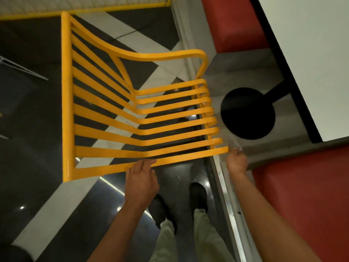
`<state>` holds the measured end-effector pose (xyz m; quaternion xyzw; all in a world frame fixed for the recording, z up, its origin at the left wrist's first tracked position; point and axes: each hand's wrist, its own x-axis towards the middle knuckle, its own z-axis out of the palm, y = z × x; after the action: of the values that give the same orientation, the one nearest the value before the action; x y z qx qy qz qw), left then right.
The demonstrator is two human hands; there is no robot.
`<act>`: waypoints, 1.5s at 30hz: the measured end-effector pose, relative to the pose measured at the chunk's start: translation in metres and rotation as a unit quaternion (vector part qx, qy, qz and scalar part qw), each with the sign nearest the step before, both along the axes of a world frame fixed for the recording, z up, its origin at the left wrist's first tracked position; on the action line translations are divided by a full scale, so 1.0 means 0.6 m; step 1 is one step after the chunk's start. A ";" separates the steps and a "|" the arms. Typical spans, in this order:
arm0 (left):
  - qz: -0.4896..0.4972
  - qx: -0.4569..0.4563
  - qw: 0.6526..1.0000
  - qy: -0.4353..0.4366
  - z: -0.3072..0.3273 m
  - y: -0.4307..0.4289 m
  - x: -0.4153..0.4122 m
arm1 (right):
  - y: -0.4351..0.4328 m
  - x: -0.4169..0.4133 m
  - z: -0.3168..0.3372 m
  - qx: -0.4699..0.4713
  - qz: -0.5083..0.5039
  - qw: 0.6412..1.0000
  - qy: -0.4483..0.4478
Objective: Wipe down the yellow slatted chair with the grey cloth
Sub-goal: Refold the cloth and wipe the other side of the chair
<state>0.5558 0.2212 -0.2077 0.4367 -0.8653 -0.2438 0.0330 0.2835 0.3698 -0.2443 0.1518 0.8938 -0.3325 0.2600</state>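
The yellow slatted chair [170, 118] stands on the floor below me, its backrest to the left and its seat slats running to the right. My left hand [141, 178] lies on the near armrest rail with the fingers curled over its edge. My right hand [237, 162] is closed at the front end of the nearest seat slat. A pale, motion-blurred piece of the grey cloth [233, 141] sticks out above its fingers, against the slat tips. Most of the cloth is hidden inside the fist.
A white table [311, 63] on a black round base [247, 113] stands right of the chair, between two red benches [234, 23] [306, 201]. A metal-edged step [228, 205] runs beside my right arm. My shoes [198, 195] are on the black-and-white floor.
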 end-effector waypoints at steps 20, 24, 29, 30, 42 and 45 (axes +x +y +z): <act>0.014 0.013 0.999 0.032 -0.012 0.006 0.039 | -0.185 0.303 -0.043 -0.423 -0.309 0.771 -0.362; 0.027 0.012 0.999 0.038 -0.001 -0.003 0.049 | -0.203 0.346 -0.023 -0.372 -0.251 0.763 -0.465; -0.037 -0.032 0.999 0.005 -0.026 -0.005 0.072 | -0.197 0.341 -0.026 -0.384 -0.221 0.772 -0.456; -0.049 -0.032 0.998 0.003 -0.031 -0.003 0.073 | -0.191 0.333 -0.025 -0.383 -0.210 0.777 -0.453; 0.076 0.244 0.965 0.067 -0.078 0.080 0.033 | -0.016 0.203 -0.031 -0.312 -0.043 0.884 -0.345; 0.302 0.489 0.815 0.080 -0.089 0.103 0.022 | 0.017 0.185 -0.033 -0.284 0.026 0.883 -0.372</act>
<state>0.5688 0.2831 -0.2609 0.6135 -0.4513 -0.6465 -0.0436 0.3947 0.3801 -0.2642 0.1608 0.6018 -0.4846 0.6141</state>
